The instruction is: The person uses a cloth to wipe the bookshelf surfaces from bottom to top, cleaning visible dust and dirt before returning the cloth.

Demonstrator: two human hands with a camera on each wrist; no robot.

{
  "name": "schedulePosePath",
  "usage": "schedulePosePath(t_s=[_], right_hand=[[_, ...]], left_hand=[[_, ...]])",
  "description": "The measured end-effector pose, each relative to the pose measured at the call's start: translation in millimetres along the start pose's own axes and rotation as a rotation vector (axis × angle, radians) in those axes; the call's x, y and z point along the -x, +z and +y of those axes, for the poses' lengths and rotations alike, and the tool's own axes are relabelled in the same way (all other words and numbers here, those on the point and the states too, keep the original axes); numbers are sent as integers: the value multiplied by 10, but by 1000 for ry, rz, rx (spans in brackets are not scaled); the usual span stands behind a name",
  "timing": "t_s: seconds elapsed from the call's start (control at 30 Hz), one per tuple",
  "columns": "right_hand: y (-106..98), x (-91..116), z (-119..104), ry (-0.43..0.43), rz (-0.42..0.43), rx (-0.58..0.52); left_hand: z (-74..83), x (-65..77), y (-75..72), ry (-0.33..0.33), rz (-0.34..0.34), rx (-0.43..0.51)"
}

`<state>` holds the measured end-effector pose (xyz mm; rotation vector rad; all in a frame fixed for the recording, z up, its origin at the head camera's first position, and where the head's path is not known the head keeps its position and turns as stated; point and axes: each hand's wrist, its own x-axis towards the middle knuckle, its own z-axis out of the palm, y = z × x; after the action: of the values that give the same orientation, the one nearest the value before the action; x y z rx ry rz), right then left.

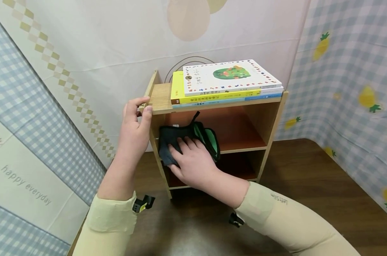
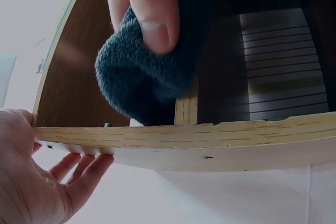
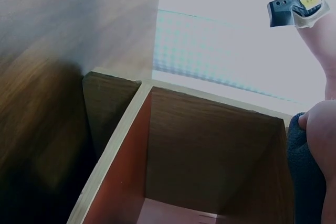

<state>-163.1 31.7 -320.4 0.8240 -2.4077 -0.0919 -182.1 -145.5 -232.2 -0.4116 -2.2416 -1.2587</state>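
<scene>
A small wooden bookshelf [image 1: 275,124] stands in front of me. My left hand [image 1: 132,124] grips its upper left corner, thumb on the inner side and fingers outside. Lower down, my right hand [image 1: 195,160] holds a dark blue-green plush cloth [image 1: 168,137] against the inside of the left side panel. The cloth has black edging, bright green folds [image 1: 211,140] and a small loop. In the left wrist view the cloth [image 2: 118,72] bunches under a finger at the panel's front edge. The right wrist view catches only a strip of cloth [image 3: 303,171] beside the hand.
Several books [image 1: 232,80] lie stacked on the bookshelf's top. Reddish-brown shelf boards [image 1: 241,129] divide the inside. Below is a dark wooden surface [image 1: 308,170]. A pale curtain [image 1: 116,35] hangs behind, with checked fabric [image 1: 350,71] at the right.
</scene>
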Motion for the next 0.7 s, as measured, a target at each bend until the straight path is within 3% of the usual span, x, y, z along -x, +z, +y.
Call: schedulePosePath(t_s=[0.47,0.7], right_hand=[[31,-37,-86,15,25,-42],[26,-16,-63,65,50,-85]], left_hand=[[-17,-4,-16,12,5,-16],[-52,-12,-28,21,-14,-7]])
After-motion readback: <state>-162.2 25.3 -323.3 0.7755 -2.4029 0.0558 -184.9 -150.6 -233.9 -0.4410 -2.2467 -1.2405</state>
